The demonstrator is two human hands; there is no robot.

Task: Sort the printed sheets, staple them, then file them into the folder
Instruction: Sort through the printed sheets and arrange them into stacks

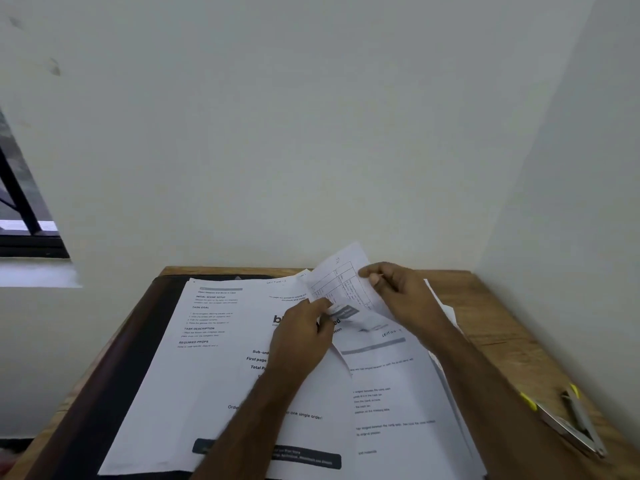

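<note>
Several printed sheets [221,344] lie spread over a dark folder [104,368] on the wooden table [498,327]. One sheet with a printed grid [341,282] is lifted and curled above the pile. My left hand [301,337] pinches its lower edge. My right hand [401,296] pinches its upper right edge between thumb and fingers. Another text sheet [391,393] lies to the right under my right forearm. A metal stapler with yellow ends [568,424], swung open, rests on the table at the right.
The table stands in a corner, with white walls [311,133] behind and to the right. A window with dark bars [24,209] is at the left. Bare wood shows along the table's right side around the stapler.
</note>
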